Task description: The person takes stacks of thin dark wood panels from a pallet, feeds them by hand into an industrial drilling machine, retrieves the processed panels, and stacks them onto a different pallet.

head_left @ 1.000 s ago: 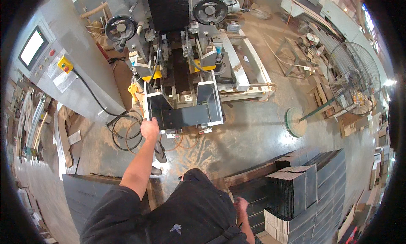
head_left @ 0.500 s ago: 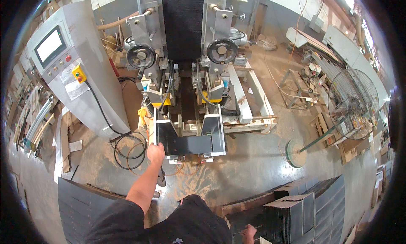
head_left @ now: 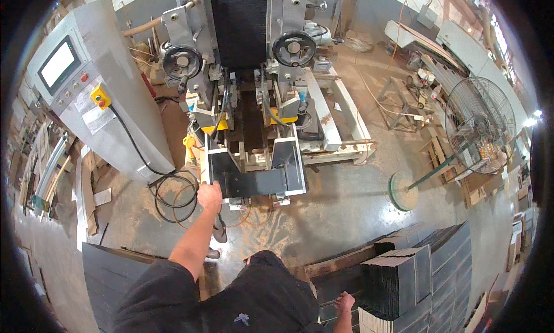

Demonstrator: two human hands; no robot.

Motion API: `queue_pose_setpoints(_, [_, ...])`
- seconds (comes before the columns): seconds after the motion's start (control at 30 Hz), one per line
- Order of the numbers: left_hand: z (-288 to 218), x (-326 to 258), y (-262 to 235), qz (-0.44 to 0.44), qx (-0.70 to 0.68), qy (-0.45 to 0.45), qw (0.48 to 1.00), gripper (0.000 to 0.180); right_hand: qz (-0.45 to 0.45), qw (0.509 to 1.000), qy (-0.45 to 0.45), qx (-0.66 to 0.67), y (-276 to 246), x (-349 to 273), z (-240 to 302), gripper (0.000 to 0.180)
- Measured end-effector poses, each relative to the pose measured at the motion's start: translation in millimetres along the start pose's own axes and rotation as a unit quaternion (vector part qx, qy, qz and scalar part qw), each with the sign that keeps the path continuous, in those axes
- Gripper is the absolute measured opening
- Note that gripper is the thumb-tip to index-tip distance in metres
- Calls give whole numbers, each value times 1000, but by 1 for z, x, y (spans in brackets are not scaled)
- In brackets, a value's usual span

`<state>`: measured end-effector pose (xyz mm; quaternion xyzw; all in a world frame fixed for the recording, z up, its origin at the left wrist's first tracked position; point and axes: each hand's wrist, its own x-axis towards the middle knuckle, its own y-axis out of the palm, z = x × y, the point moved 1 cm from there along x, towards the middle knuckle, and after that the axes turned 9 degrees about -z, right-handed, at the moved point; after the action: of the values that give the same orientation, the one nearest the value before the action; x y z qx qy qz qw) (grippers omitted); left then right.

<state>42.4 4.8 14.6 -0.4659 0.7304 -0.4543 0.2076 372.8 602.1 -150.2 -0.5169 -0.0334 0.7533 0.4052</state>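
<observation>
My left hand (head_left: 209, 195) is closed at the near end of the left side plate (head_left: 206, 163) of a machine's open-topped feed frame. A dark flat panel (head_left: 258, 182) lies across that frame, between its two upright sides. At the lower right, my right hand (head_left: 344, 302) has its fingers curled in, beside a tall stack of dark panels (head_left: 388, 278). What those fingers hold, if anything, is too small to make out.
A grey control cabinet (head_left: 101, 96) with a screen stands left. Two black handwheels (head_left: 294, 48) sit on the machine. Black cable (head_left: 173, 200) coils on the floor. A pedestal fan (head_left: 480, 125) is at right, and more dark panels (head_left: 115, 281) are stacked lower left.
My right hand has come up and farther into view beside the stack. My left hand stays at the side plate. The machine sits slightly higher and farther left in view.
</observation>
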Motion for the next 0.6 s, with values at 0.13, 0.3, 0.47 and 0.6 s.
queue_pose_setpoints(0.13, [-20,-6,17,25,-18,4,1000,40,192,911,-231,-284,24,59,-75,21])
queue_pose_setpoints(0.3, [-21,-5,6,23,-33,1,999,41,262,895,-235,-275,36,61,-109,26])
queue_pose_setpoints(0.47, [-11,-5,10,22,-14,3,1000,41,147,977,-20,-155,-7,6,-62,40])
queue_pose_setpoints(0.6, [-6,1,3,12,-7,-8,1000,43,70,997,-36,-7,-16,7,-39,29])
